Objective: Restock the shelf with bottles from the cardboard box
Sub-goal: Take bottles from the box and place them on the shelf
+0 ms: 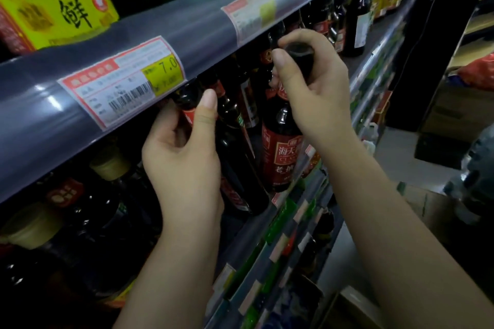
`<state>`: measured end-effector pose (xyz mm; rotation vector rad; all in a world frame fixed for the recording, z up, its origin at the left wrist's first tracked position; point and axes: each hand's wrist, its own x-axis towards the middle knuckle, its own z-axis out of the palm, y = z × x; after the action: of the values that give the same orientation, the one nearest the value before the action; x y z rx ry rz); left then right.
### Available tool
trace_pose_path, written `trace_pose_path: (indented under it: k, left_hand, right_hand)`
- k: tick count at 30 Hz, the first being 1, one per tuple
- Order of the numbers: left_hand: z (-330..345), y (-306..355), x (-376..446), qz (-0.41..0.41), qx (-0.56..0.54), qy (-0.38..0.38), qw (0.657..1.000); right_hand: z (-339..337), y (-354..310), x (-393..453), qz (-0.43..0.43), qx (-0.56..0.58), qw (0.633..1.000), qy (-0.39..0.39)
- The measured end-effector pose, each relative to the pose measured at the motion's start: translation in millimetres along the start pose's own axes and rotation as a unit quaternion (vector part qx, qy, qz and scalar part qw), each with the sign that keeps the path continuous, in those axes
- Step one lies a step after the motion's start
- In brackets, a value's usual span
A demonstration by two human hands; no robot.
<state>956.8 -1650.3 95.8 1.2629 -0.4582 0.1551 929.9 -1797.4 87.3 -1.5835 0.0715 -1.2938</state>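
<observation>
A person's right hand (312,88) clamps its fingers over the black cap of a dark glass bottle with a red label (282,141), which stands upright at the front lip of a grey metal shelf (256,224). The left hand (184,157) wraps the neck of a second dark bottle with a red neck band (232,168) just beside it, thumb up against the glass. Both bottle tops sit close beneath the grey plastic price rail (187,35) of the shelf above, leaving little headroom. More dark bottles crowd behind and to the left, among them large dark jugs with cream caps (109,163). A white and yellow price tag (128,83) sits in the rail above the left hand. An open brown cardboard box (355,307) lies low at lower right, beside the aisle floor.
</observation>
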Motion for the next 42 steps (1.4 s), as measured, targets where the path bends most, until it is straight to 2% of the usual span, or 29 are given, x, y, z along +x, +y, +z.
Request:
trace_pose_path:
  k: [6,11,20,24,27,33,38,42]
  left_hand:
    - [7,-7,5,0.015,0.017,0.061,0.998]
    - [6,-17,12,-0.001,0.044,0.095,0.994]
    - [18,-39,14,-0.062,0.038,0.104,0.992]
    - [24,-41,16,-0.059,0.062,0.11,0.99]
    - [22,-39,18,-0.072,0.084,0.084,0.99]
    - [-3,-32,19,-0.051,0.135,-0.067,0.987]
    - [-4,-31,21,-0.028,0.147,-0.065,0.987]
    - [0,-37,20,-0.01,0.151,-0.01,0.988]
  right_hand:
    - [12,19,11,-0.007,0.03,0.999,-0.019]
    - [27,42,11,0.023,0.035,0.998,-0.051]
    - [33,55,32,0.068,0.086,0.984,-0.141]
    - [35,61,40,0.069,0.102,0.975,-0.184]
    - [37,64,42,0.052,0.091,0.971,-0.216]
    - [44,66,35,0.036,0.107,0.959,-0.26]
    - [40,64,39,0.047,0.12,0.953,-0.274]
    - [36,62,44,0.048,0.131,0.945,-0.297]
